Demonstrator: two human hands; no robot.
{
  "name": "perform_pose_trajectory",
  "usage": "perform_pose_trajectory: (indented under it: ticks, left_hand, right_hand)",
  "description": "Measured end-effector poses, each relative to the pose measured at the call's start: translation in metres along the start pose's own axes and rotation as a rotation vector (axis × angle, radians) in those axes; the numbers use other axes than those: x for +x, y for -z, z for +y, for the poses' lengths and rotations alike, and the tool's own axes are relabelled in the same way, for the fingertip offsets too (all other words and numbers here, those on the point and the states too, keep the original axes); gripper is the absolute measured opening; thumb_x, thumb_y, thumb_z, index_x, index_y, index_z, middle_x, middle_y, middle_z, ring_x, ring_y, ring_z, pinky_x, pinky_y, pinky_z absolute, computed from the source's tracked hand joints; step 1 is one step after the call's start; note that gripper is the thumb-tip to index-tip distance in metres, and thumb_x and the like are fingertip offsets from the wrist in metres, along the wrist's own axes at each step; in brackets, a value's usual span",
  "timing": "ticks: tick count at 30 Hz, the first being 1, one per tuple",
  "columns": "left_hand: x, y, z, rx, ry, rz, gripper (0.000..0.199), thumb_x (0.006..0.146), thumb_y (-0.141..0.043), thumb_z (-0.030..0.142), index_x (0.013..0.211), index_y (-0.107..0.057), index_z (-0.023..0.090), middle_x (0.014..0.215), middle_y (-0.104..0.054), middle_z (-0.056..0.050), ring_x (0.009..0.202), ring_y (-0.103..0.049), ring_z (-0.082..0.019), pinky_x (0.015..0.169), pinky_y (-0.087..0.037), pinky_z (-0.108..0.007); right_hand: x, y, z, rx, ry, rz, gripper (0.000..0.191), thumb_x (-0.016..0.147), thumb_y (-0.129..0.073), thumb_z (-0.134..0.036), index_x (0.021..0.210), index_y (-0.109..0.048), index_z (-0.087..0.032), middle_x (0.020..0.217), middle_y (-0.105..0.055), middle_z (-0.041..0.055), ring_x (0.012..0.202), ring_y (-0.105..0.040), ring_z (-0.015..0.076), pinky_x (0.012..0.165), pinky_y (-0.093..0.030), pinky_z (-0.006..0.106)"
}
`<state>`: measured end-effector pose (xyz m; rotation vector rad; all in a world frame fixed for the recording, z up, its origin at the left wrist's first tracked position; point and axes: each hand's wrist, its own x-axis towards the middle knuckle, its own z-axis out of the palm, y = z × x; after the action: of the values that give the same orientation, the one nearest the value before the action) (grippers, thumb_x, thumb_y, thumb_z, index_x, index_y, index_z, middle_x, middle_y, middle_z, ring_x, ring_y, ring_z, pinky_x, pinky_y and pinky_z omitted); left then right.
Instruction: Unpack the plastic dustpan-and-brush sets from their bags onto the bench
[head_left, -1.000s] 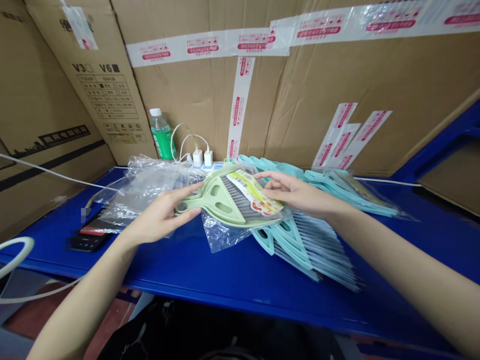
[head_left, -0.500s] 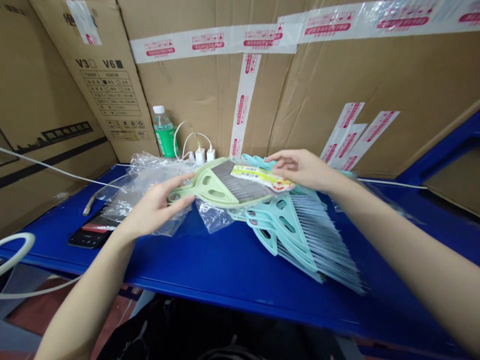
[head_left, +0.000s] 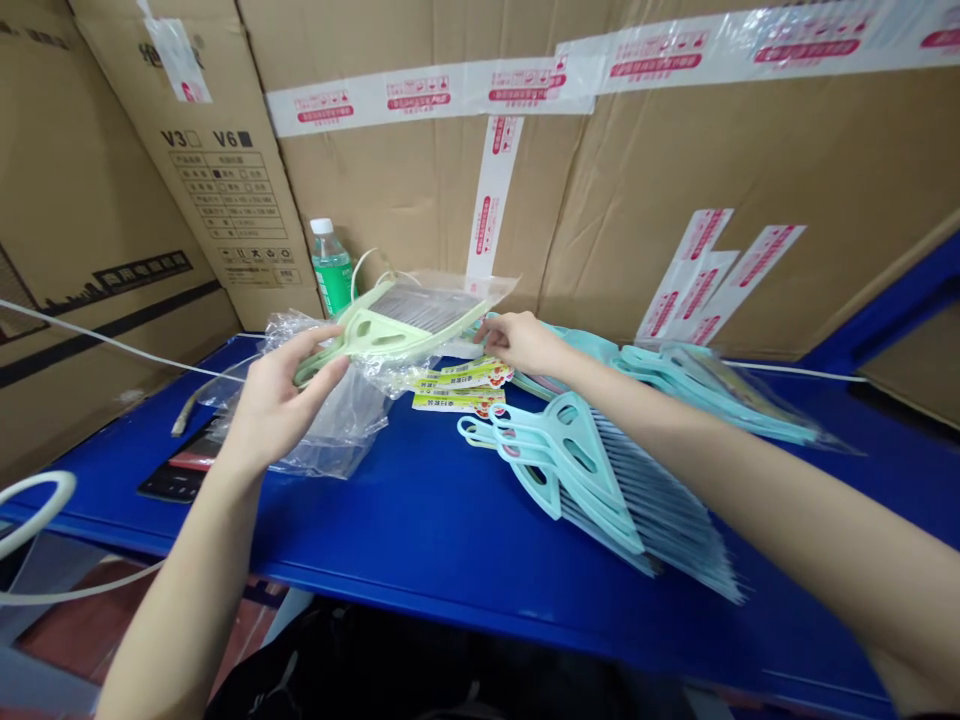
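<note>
My left hand [head_left: 289, 385] grips the handle end of a pale green hand brush and dustpan set [head_left: 390, 335] and holds it raised above the table. The set has grey bristles and is in a clear plastic bag. Close to the bag's far end is my right hand [head_left: 517, 340], its fingers curled together. Whether something is pinched in them I cannot make out. Just below it lie several yellow label cards [head_left: 457, 400] with red printing. A stack of light blue hand brushes [head_left: 577, 450] with grey-blue bristles lies under my right forearm.
Bagged light blue dustpans [head_left: 720, 400] lie at the right rear. Crumpled clear plastic bags [head_left: 330, 430] and a black device [head_left: 176, 475] are on the left. A green-labelled bottle [head_left: 331, 270] stands before the taped cardboard boxes [head_left: 420, 180]. White cables cross the blue table [head_left: 390, 560].
The green set has shifted left and tilted up at its far end. My right hand has moved left, off the set's face. A yellow label no longer shows on the set; several cards show below.
</note>
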<state>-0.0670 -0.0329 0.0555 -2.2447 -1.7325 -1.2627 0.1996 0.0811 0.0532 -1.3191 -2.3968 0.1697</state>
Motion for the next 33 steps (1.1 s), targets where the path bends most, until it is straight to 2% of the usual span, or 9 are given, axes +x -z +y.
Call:
perform_pose_trajectory:
  ticks: [5,9,12,15,18,23,26,29,33]
  left_hand:
    - [-0.002,-0.003,0.003,0.099,-0.017,-0.028,0.038,0.087,-0.051,0.047,0.113,-0.065,0.023,0.103,-0.072,-0.002,0.082,-0.066,-0.021,0.077,-0.052,-0.033]
    - [-0.005,-0.006,0.009,0.053,-0.118,-0.094,0.04,0.088,-0.049,0.048,0.115,-0.065,0.023,0.104,-0.072,-0.003,0.083,-0.066,-0.021,0.077,-0.052,-0.033]
    - [-0.007,-0.008,0.014,-0.041,-0.239,-0.187,0.037,0.089,-0.048,0.045,0.115,-0.065,0.023,0.108,-0.072,-0.004,0.091,-0.066,-0.021,0.081,-0.052,-0.032]
    - [-0.009,-0.012,0.016,-0.086,-0.338,-0.267,0.034,0.09,-0.05,0.04,0.115,-0.065,0.022,0.102,-0.072,-0.005,0.085,-0.066,-0.018,0.076,-0.052,-0.031]
    - [-0.009,-0.015,0.017,-0.105,-0.39,-0.295,0.032,0.09,-0.051,0.037,0.114,-0.065,0.022,0.095,-0.072,-0.005,0.079,-0.065,-0.017,0.072,-0.052,-0.03]
    - [-0.008,-0.019,0.016,-0.163,-0.436,-0.358,0.03,0.092,-0.049,0.033,0.115,-0.065,0.024,0.098,-0.071,-0.006,0.086,-0.064,-0.018,0.077,-0.053,-0.032]
    - [-0.008,-0.022,0.015,-0.17,-0.471,-0.389,0.03,0.093,-0.048,0.031,0.116,-0.066,0.026,0.1,-0.069,-0.006,0.09,-0.063,-0.018,0.08,-0.053,-0.032]
    - [-0.009,-0.027,0.015,-0.106,-0.541,-0.314,0.028,0.092,-0.051,0.027,0.115,-0.067,0.027,0.105,-0.065,-0.007,0.093,-0.06,-0.017,0.08,-0.052,-0.032]
    - [-0.014,-0.036,0.016,0.091,-0.722,-0.017,0.019,0.087,-0.063,0.028,0.103,-0.072,0.033,0.117,-0.06,-0.006,0.103,-0.055,-0.021,0.085,-0.049,-0.038]
  right_hand:
    - [-0.007,0.018,0.013,0.039,-0.019,0.114,0.039,0.068,-0.046,0.005,0.09,-0.071,-0.016,0.089,-0.073,0.0056,0.084,-0.067,0.0197,0.08,-0.05,0.031]
    - [-0.03,0.043,0.024,0.279,-0.046,0.234,0.027,0.076,-0.052,-0.006,0.095,-0.069,-0.016,0.09,-0.072,0.0066,0.076,-0.064,0.0173,0.071,-0.052,0.031]
    - [-0.054,0.051,0.019,0.447,-0.012,0.097,0.023,0.088,-0.052,-0.028,0.101,-0.068,-0.018,0.088,-0.069,0.0061,0.066,-0.059,0.0143,0.059,-0.048,0.028]
    - [-0.076,0.047,0.009,0.5,0.0,-0.061,0.026,0.089,-0.051,-0.037,0.101,-0.066,-0.02,0.078,-0.065,0.002,0.062,-0.056,0.0129,0.055,-0.045,0.026]
    - [-0.09,0.04,0.003,0.532,-0.062,-0.113,0.023,0.087,-0.052,-0.038,0.097,-0.063,-0.021,0.077,-0.061,0.0007,0.062,-0.054,0.0135,0.055,-0.044,0.027]
    - [-0.102,0.029,0.002,0.772,-0.108,-0.187,0.026,0.088,-0.049,-0.039,0.069,-0.051,-0.022,0.062,-0.046,-0.0031,0.054,-0.045,0.012,0.051,-0.04,0.027]
    - [-0.106,0.02,0.001,0.972,-0.179,-0.169,0.023,0.086,-0.052,-0.039,0.071,-0.049,-0.022,0.066,-0.049,-0.0014,0.056,-0.048,0.0127,0.05,-0.04,0.026]
    - [-0.11,0.011,0.0,1.078,-0.241,-0.135,0.021,0.086,-0.054,-0.038,0.073,-0.049,-0.022,0.065,-0.05,-0.0022,0.055,-0.047,0.0121,0.049,-0.041,0.026]
    - [-0.111,0.002,0.0,1.138,-0.256,-0.069,0.022,0.083,-0.059,-0.04,0.073,-0.053,-0.021,0.065,-0.054,-0.0026,0.058,-0.052,0.0121,0.056,-0.046,0.026]
